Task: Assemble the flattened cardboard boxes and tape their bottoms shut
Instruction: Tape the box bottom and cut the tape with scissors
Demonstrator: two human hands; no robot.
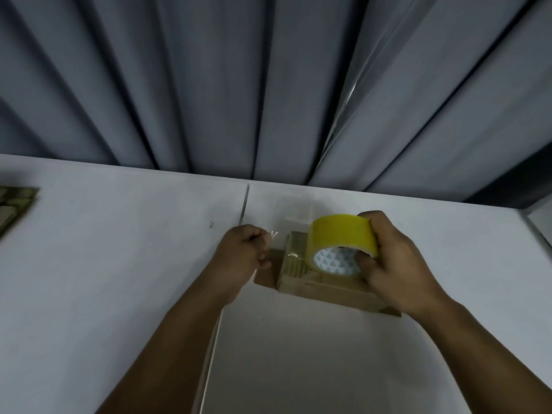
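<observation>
Two bare forearms reach in from the near edge over the white table (119, 249). The right hand (394, 264) grips the yellow tape roll (340, 236), fingers curled over its outer face and the thumb tucked into the printed core. The roll hangs just above the small cardboard box (325, 289), which lies on the table between the two hands, partly under the right one. The left hand (243, 249), just left of the box, pinches the free end of a clear tape strip (273, 235) stretched across from the roll. Brown flaps stick out at the box's left and right ends; its inside is hidden. Farther left lies flattened cardboard (15, 207). Beyond hangs a grey curtain (268, 85).
</observation>
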